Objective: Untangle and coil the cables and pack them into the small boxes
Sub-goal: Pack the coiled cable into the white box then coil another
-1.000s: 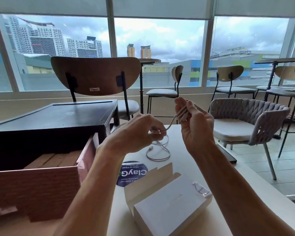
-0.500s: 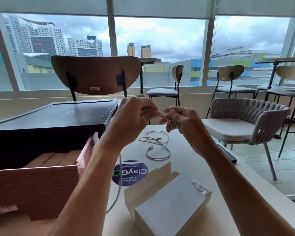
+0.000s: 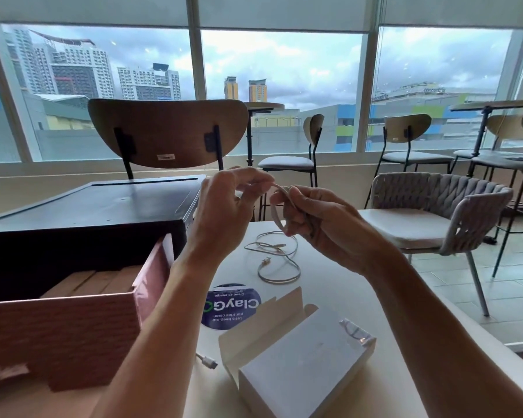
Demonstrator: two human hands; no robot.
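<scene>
I hold a white cable [image 3: 277,203] up in front of me above the table. My right hand [image 3: 317,220] grips its coiled loops. My left hand [image 3: 224,212] pinches the strand that arches over to the coil. The cable's loose plug end [image 3: 207,361] lies on the table under my left forearm. A second, greyish cable [image 3: 280,256] lies in loose loops on the white table [image 3: 338,285] beyond my hands. A small white box [image 3: 302,366] with its flap open sits near the front edge.
A pink cardboard box [image 3: 73,324] holding wooden pieces stands at the left, with a black case [image 3: 88,212] behind it. A round blue sticker [image 3: 231,306] is on the table. Chairs stand behind and to the right, a woven one [image 3: 435,212] close by.
My hands have come together from apart. The right hand dropped and turned the coil, and the left rose to feed another loop onto it. The hanging strand has shortened.
</scene>
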